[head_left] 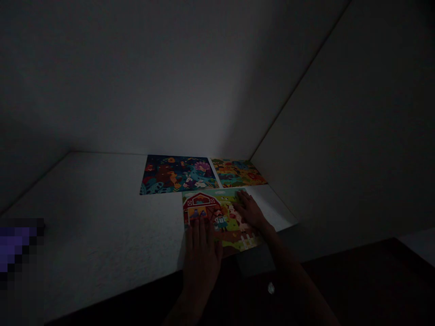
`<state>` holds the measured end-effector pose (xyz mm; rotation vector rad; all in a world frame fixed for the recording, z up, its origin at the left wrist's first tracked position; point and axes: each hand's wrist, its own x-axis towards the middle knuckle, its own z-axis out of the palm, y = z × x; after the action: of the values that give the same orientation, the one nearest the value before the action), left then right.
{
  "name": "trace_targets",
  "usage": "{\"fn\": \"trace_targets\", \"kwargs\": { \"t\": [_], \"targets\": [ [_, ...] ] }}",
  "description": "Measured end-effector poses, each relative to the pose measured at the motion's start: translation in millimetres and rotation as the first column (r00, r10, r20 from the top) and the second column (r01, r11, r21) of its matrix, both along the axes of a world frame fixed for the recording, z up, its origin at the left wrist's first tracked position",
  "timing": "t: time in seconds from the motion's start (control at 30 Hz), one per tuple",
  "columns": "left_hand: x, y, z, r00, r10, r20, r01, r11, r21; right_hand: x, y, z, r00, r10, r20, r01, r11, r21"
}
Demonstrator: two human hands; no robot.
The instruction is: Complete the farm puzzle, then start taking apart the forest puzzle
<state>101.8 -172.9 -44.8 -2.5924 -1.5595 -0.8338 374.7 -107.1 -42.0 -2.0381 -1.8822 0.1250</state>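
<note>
The farm puzzle (220,219) lies at lower centre, overhanging the white tabletop (102,217) edge. The left hand (201,253) and right hand (249,210) press flat on it, fingers spread, gripping nothing. Two more puzzles, dark forest puzzle (176,174) and orange puzzle (238,172), sit just above. Uneven pressure near the overhang could tip it off.

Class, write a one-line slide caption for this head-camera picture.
In dim light, the left hand and right hand press flat on a farm puzzle on a white table.
</note>
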Motion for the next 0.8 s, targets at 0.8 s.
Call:
{"fn": "trace_targets", "kwargs": {
  "t": [0.8],
  "targets": [
    [123, -10, 19.0, 0.996, -0.024, 0.088, 0.043, 0.977, -0.21, 101, -15, 15.6, 0.968, -0.173, -0.183, 0.164, 0.984, -0.066]
  ]
}}
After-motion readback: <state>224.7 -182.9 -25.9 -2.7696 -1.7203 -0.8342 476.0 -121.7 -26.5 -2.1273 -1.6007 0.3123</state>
